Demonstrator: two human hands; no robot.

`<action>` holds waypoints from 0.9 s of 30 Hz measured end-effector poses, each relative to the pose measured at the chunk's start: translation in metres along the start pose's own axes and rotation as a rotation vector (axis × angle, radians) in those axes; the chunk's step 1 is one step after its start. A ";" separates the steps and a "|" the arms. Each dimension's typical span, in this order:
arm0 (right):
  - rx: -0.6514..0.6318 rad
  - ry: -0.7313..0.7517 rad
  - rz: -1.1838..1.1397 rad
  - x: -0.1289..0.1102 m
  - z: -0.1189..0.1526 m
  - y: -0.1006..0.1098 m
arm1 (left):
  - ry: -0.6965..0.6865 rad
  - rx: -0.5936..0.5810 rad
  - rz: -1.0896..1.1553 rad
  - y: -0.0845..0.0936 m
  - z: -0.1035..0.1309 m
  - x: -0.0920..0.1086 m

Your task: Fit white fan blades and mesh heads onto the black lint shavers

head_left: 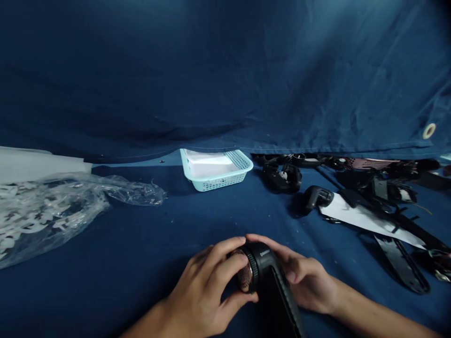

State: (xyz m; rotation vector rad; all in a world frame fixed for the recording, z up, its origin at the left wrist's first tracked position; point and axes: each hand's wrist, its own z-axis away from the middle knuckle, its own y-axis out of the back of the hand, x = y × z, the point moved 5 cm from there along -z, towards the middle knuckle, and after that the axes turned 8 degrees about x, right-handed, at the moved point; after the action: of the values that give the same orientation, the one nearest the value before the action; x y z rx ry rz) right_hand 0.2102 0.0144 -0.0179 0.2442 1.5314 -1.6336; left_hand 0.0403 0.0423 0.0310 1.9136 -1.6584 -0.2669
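Observation:
A black angled device housing (263, 263), shaped like a hair dryer, is between my hands at the bottom centre. Its long handle has an open slot along it and runs down out of view. At the left end of its head sits a round copper-coloured perforated piece (245, 276) inside a black ribbed ring (253, 267). My left hand (207, 281) grips this end, fingers over the top and thumb below. Around the other side of the head curls my right hand (306, 279), its thumb pressed on the housing; some of its fingers are hidden behind it.
A light-blue basket (220, 183) with white sheets stands at the back centre. Left lies a clear plastic bag (52, 211) of small white parts. Several black housings and parts (384, 216) are heaped at the right. A dark blue cloth (211, 75) hangs behind.

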 end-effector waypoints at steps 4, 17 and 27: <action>-0.005 0.003 -0.015 0.000 0.000 0.001 | 0.002 0.000 0.011 0.000 -0.001 0.001; -0.035 -0.004 -0.007 0.000 -0.001 0.001 | -0.036 0.000 -0.018 0.000 0.000 0.000; -0.016 -0.010 0.005 0.000 0.000 0.000 | -0.033 0.008 -0.027 0.001 -0.002 0.001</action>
State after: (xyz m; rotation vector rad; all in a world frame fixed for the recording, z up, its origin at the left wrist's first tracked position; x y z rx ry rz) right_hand 0.2098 0.0144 -0.0183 0.2311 1.5348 -1.6154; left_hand 0.0411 0.0417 0.0334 1.9482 -1.6585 -0.3046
